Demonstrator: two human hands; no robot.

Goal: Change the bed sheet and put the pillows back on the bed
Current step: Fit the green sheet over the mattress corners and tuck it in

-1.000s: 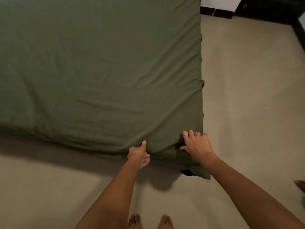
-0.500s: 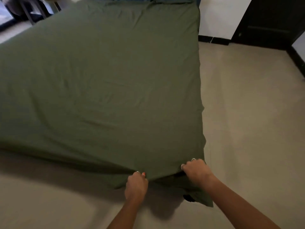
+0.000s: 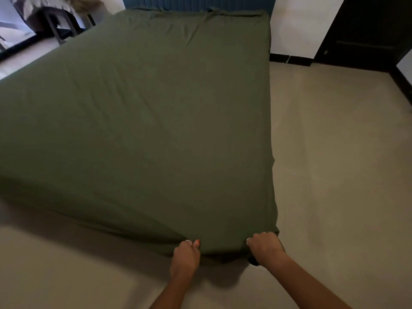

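A dark green bed sheet (image 3: 156,121) covers the whole mattress, which lies low on the floor. At its near right corner my left hand (image 3: 186,256) grips the sheet's edge, thumb on top. My right hand (image 3: 264,244) grips the sheet at the very corner, rings on its fingers. The cloth between the two hands is pulled taut over the mattress edge. No pillows are in view.
Beige floor (image 3: 334,175) runs along the right side and the foot of the bed. A blue headboard (image 3: 200,2) stands at the far end. A dark door (image 3: 365,30) is at the back right. A dark stool (image 3: 60,21) with cloth on it stands at the back left.
The view has tilted up and now takes in the whole bed and headboard. Both hands stay at the near right corner and have curled tighter on the sheet's edge.
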